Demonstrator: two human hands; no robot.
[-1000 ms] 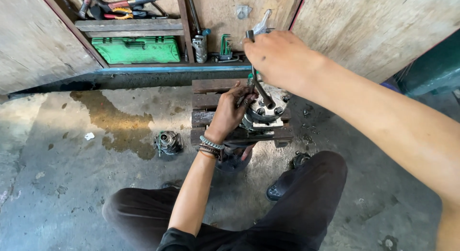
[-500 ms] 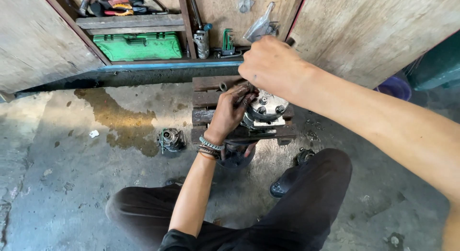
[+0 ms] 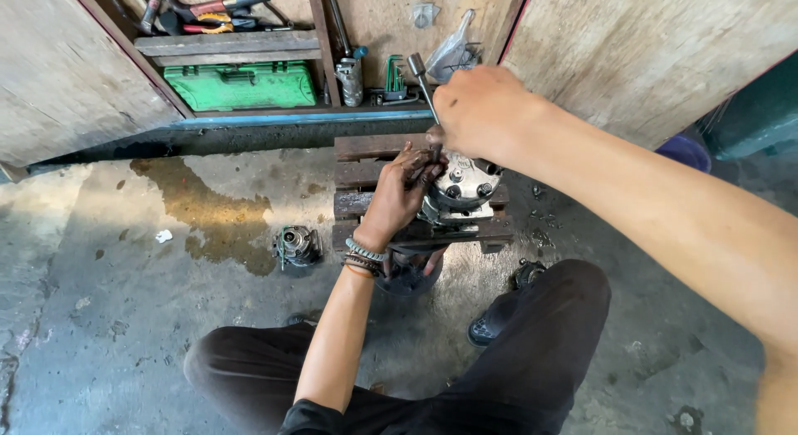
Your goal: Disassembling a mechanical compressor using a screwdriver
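Where the pallet (image 3: 374, 146) lies at centre frame, a metal housing (image 3: 462, 191) sits on its slats, its left side covered by the left hand (image 3: 399, 194). That hand is closed loosely against the housing, fingertips pinched around the lower end of a wrench (image 3: 421, 79); the contact point itself is hidden by the fingers. The right hand (image 3: 478, 113), above and to the right, is fisted around the wrench's middle, so only the socket end above the fist and a short length below it show. The wrench stands nearly upright, tilted toward upper left. The housing's underside and the dark part beneath the pallet edge are hard to make out. A small part (image 3: 297, 245) rests on the floor left of the pallet, well apart from both hands. A green case (image 3: 249, 84) sits on the shelf at upper left.
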